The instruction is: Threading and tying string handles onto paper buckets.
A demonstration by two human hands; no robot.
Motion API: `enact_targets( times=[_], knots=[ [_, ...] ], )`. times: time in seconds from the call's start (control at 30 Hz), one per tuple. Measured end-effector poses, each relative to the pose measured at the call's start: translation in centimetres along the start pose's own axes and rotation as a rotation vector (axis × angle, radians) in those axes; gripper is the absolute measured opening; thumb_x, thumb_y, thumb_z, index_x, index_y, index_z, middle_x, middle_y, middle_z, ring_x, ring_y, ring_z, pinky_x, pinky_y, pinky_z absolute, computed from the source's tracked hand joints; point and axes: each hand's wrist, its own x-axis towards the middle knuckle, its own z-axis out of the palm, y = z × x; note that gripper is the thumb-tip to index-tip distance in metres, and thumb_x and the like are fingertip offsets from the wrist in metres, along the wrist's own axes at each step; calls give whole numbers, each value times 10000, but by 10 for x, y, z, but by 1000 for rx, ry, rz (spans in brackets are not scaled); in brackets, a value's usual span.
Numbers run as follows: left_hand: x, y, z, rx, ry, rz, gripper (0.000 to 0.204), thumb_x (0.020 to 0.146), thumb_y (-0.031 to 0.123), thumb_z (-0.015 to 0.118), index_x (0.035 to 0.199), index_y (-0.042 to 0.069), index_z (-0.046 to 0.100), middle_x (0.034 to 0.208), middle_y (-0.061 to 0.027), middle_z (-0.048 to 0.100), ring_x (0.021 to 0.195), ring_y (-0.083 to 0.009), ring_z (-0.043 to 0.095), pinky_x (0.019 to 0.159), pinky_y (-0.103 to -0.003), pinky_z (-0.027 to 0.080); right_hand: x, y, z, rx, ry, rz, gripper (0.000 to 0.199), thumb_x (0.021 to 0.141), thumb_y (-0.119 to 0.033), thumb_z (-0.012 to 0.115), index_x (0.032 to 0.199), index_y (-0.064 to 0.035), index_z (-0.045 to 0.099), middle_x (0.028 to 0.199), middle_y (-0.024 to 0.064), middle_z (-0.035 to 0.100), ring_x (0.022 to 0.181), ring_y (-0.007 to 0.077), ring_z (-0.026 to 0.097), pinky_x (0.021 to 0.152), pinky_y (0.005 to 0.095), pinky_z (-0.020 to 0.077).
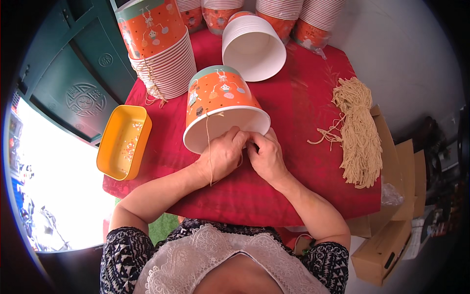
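Note:
An orange paper bucket [225, 93] with a green base band and printed figures lies tilted on its side, its white-rimmed mouth toward me. My left hand [223, 153] and my right hand [266, 156] meet at the lower part of that mouth, fingertips pinched together. What they pinch is hidden behind the fingers. A thin tan string [208, 132] comes out at the bucket's upper rim, its short end lying on the orange side. From there it hangs across the mouth and over my left wrist.
A yellow tub [139, 142] with small pale and reddish bits stands at left. Behind it rises a stack of buckets [166, 63] with strings hanging down. Another white bucket [257, 51] lies beyond mine. A bundle of tan cords [361, 137] lies at the red table's right edge, beside cardboard boxes [382, 250].

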Motion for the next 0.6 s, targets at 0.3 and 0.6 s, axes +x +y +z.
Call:
enact_targets(
  times=[0.3,0.6],
  knots=[
    [-6,-7,5,153,24,-70,168,795,-31,628,922,23,532,856,-168,588,758,-370,614,647,-455,510,0,1,-2,-19,-21,-23,260,782,61,623,1021,-17,693,843,161,649,827,332,572,746,427,505],
    [-8,-14,6,10,21,-13,148,843,43,634,931,24,516,808,-162,612,721,-357,632,651,-455,522,1,7,-7,105,-63,-12,230,859,38,569,1057,6,682,903,192,645,852,341,572,769,424,498]
  ],
)
